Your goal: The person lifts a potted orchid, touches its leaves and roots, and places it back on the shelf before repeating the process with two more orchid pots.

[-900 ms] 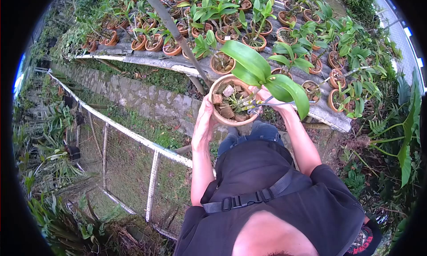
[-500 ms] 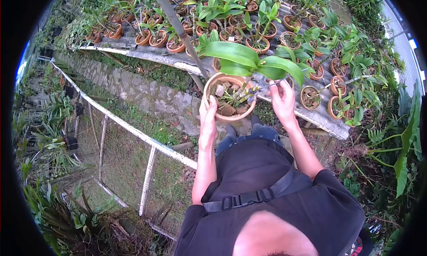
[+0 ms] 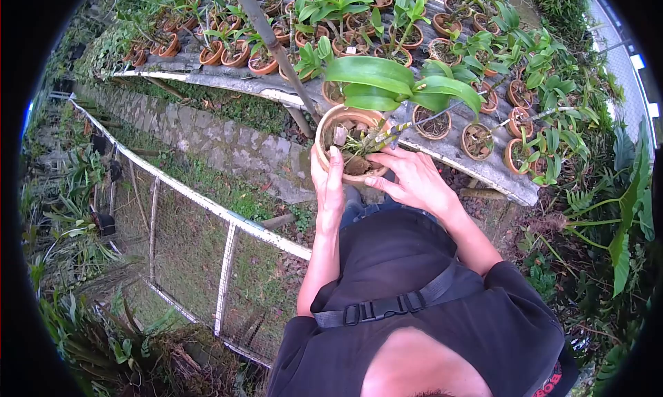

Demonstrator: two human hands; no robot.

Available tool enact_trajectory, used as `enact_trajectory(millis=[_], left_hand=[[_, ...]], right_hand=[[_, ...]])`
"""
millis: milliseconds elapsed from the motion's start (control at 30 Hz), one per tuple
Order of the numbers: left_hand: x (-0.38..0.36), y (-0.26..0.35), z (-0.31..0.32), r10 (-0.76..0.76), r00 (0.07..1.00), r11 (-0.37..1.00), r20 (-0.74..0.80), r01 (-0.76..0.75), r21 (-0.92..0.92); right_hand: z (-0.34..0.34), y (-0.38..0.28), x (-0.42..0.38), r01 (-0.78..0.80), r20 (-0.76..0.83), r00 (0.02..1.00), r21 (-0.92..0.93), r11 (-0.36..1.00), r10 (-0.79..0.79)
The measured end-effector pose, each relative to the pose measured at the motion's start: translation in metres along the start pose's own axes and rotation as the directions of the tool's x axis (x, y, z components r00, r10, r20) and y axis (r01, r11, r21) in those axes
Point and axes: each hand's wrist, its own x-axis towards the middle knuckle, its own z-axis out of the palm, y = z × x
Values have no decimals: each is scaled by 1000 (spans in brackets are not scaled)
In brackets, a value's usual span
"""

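Observation:
A round clay pot (image 3: 323,150) is held up in front of my body, with bark-like chunks (image 3: 356,165) and pale roots inside. From it grows an orchid (image 3: 373,74) with broad green leaves leaning right. A thin stake (image 3: 440,113) slants along its stem, which has blue and yellow bits at its base. My left hand (image 3: 329,183) is closed on the pot's left side, thumb over the rim. On the right, my right hand (image 3: 418,181) has its fingers over the rim near the stem base and its thumb by the pot's near edge; its fingertips are partly hidden.
Several potted orchids (image 3: 476,141) stand on a corrugated sheet bench (image 3: 442,150) ahead. A slanting pole (image 3: 273,45) rises just beyond the held pot. To the left runs a white-railed mesh fence (image 3: 200,200); beside it lies a stone path (image 3: 207,134).
My right hand has left the thin stake it was pinching and moved down and left onto the pot's right side. My left hand keeps its hold; the leaves have shifted slightly right.

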Motion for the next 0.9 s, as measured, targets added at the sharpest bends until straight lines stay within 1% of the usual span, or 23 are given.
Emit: enact_trajectory(millis=[33, 233, 333, 433, 533, 633, 733, 833, 900], left_hand=[[-1, 2, 1, 13, 1000, 1000, -6, -13, 25], [-4, -1, 0, 48, 998, 997, -32, -46, 59], [-6, 5, 5, 32, 999, 999, -35, -31, 38], [-7, 3, 5, 16, 999, 1000, -41, -15, 27], [-9, 2, 5, 11, 999, 999, -38, -10, 33], [-10, 6, 5, -13, 999, 1000, -35, 13, 20], [-11, 9, 6, -24, 999, 1000, -40, 23, -12], [-10, 10, 5, -26, 999, 999, -45, 25, -23], [-8, 11, 3, -36, 999, 998, -39, 34, -50]], right_hand=[[0, -2, 0, -21, 8, 1000, -1, 1000, 21], [6, -9, -1, -42, -112, 992, 112, 993, 54], [9, -13, -2, -125, -106, 984, 147, 981, 141], [13, -10, -3, -121, -137, 979, 218, 968, 153], [14, -12, -4, -87, -176, 977, 169, 982, 117], [13, -13, -4, -32, -223, 974, 77, 997, 48], [9, -16, -4, 15, -237, 971, 58, 998, 0], [7, -7, -5, 0, -217, 975, 183, 983, 41], [-1, -10, -4, -43, -177, 980, 275, 960, 95]])
